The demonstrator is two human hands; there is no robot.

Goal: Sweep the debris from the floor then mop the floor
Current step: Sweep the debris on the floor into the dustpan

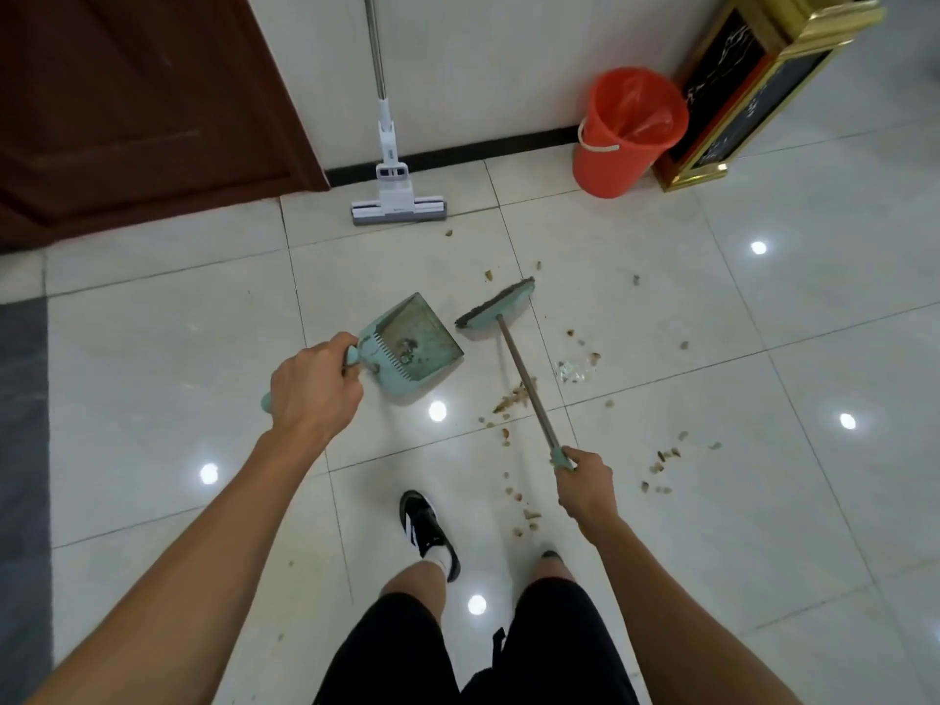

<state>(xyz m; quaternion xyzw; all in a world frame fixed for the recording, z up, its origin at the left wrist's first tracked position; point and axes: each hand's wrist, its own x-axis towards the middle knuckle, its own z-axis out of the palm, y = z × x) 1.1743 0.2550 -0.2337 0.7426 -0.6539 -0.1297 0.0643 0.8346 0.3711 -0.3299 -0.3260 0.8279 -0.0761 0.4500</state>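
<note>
Right grip clamped on teal broom handle; left grip clamped on teal plastic dustpan. Scattered brown debris lies right of the pan mouth.

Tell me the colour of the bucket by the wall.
Orange-red plastic bucket, white handle; head view.

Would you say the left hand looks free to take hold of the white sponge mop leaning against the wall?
Probably not yet: the left hand grips the teal plastic dustpan, and the white sponge mop stands well beyond it, though nothing blocks the way.
</note>
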